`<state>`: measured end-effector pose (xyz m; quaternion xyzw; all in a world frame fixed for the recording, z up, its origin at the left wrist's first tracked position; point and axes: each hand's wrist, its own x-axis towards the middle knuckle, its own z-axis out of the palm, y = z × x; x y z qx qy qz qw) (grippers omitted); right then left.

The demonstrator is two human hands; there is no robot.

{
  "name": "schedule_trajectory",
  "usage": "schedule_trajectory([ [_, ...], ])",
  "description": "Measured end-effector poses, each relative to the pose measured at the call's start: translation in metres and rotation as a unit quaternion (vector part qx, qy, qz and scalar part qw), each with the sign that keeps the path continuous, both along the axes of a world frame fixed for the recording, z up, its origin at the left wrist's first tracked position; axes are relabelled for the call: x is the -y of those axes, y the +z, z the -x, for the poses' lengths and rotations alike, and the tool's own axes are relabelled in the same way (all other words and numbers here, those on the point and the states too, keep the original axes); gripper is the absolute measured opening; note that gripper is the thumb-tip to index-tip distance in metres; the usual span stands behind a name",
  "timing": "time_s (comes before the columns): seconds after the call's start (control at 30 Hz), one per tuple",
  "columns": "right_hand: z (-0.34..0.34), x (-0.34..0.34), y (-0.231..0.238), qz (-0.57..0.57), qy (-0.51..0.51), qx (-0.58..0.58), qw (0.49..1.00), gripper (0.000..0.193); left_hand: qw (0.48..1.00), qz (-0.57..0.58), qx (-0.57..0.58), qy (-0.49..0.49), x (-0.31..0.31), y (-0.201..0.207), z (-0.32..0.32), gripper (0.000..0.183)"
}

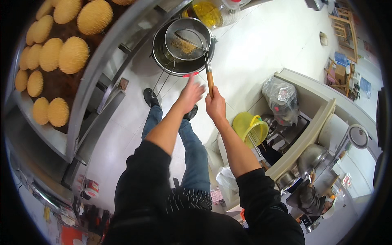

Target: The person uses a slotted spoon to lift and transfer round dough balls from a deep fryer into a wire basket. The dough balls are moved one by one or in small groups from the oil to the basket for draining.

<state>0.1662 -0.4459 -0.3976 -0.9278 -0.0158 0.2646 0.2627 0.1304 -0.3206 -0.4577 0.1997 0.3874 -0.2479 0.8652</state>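
Observation:
My right hand (215, 104) is wrapped round the wooden handle of a round mesh strainer (194, 34). The strainer lies over a dark metal pot (157, 48) on the floor, and brown crumbs (184, 45) sit in its mesh. My left hand (190, 94), slightly blurred, is empty with thumb and fingers apart. It is just below the pot's rim, near a small red piece (190, 74); whether it touches that cannot be told. A thin wire handle (164, 78) extends from the pot area towards my feet.
At the left, several round golden cakes (74, 55) float in dark oil in a metal fryer (92, 77). A clear container of yellow oil (207, 14) stands beyond the pot. On the right are a yellow-green bucket (241, 122), a plastic-wrapped item (281, 100) and a low counter wall (306, 136).

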Motion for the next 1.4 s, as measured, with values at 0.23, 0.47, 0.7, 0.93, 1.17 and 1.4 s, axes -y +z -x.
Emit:
schedule_trajectory([
  [0.23,0.058,0.041,0.153,-0.033,-0.087,-0.059,0.994,0.022,0.962,-0.192,-0.193,-0.010,-0.094,0.148,0.226,0.042],
  [0.47,0.059,-0.018,0.345,-0.050,0.093,0.082,0.991,0.018,0.895,-0.422,-0.126,0.074,-0.220,0.316,0.345,0.038],
  [0.7,-0.063,-0.239,0.364,-0.093,0.221,0.177,0.955,0.026,0.777,-0.564,-0.250,0.125,-0.297,0.360,0.390,0.046],
  [0.93,-0.055,-0.337,0.314,-0.071,0.221,0.204,0.951,0.021,0.799,-0.466,-0.267,0.270,-0.310,0.363,0.395,0.046],
  [1.17,-0.044,-0.236,0.326,-0.124,0.313,0.157,0.929,0.019,0.797,-0.343,-0.241,0.434,-0.320,0.357,0.414,0.045],
  [1.4,-0.150,-0.255,0.324,-0.093,0.288,0.258,0.917,0.012,0.785,-0.357,-0.271,0.428,-0.319,0.350,0.415,0.048],
])
